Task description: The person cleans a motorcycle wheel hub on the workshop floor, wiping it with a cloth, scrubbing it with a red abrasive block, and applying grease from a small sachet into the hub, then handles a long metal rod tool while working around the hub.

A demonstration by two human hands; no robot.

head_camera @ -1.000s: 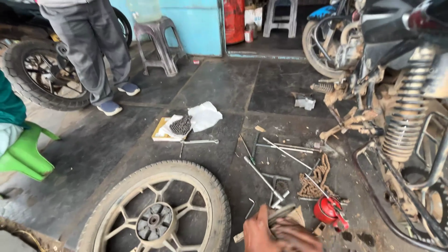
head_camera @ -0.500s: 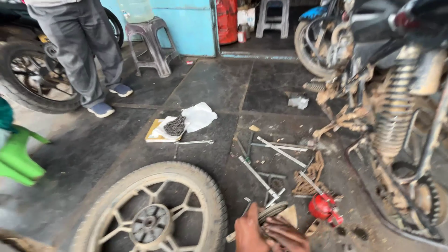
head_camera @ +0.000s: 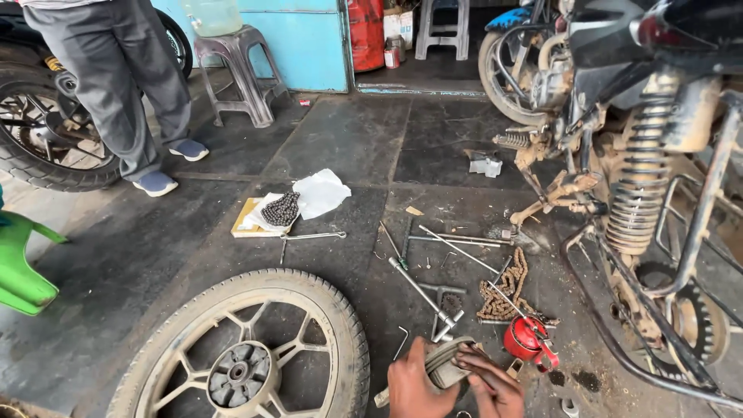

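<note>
At the near edge of the dark stone floor [head_camera: 340, 147], both hands held one curved metal brake shoe [head_camera: 449, 365]. Its long axis ran from lower left to upper right, its arched back turned up and away from the person. The left hand [head_camera: 412, 385] was wrapped around its left end, fingers curled tight against the metal. The right hand [head_camera: 491, 385] pinched its right end, fingers pressed together on top.

Just right of the hands stood one small red oil can [head_camera: 526, 337], round-bodied, with a thin straight spout slanting up to the left. One greasy drive chain [head_camera: 505, 286] lay beyond it in a loose folded heap. One T-handled socket wrench [head_camera: 422, 291], bright steel, pointed from upper left to lower right. Several thin steel rods [head_camera: 457, 241] lay crossed further back.

To the left lay one alloy wheel [head_camera: 255, 348] flat on the floor, its ribbed rubber tyre still on. Behind it, a second, darker chain [head_camera: 280, 209] was coiled on a flat cardboard box beside a crumpled white bag [head_camera: 321, 192]. One muddy motorcycle [head_camera: 642, 155] stood along the right edge, its coil shock absorber rusted. A standing person [head_camera: 116, 77] in grey trousers was at the far left corner, near one grey plastic stool [head_camera: 236, 73].
</note>
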